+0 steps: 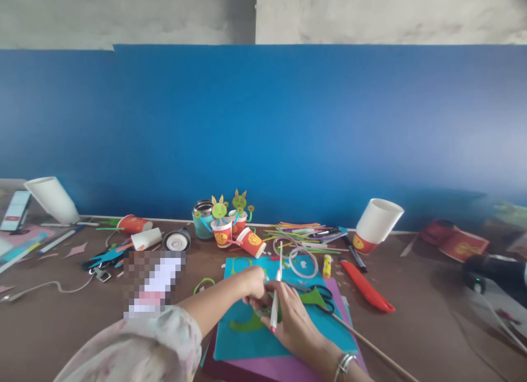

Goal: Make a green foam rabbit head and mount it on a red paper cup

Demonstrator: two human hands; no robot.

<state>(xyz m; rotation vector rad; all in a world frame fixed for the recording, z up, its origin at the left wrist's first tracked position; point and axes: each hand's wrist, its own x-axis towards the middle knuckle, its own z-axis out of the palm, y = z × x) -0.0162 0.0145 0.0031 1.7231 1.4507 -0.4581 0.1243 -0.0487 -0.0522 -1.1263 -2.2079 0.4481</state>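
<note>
My left hand [254, 284] is closed, with its fingertips meeting my right hand over the blue paper sheets [234, 346]. What its fingers grip is hidden. A white marker [275, 308] with a red end stands upright between the fingers of my right hand [294, 316]. Under and between the hands, green paper [247, 323] shows in part. Close beyond my right hand lie dark-handled scissors [327, 299], with another green paper piece [312, 298] at their handles. A wooden stick [370, 346] runs from there toward the lower right.
At the back stand paper cups [223, 232] with green animal heads, a teal jar [202, 228] and a tipped cup [251, 242]. Tape rings [303, 262], a yellow glue stick [326, 266], coloured sticks [294, 228] and a red utility knife [366, 287] lie around the paper.
</note>
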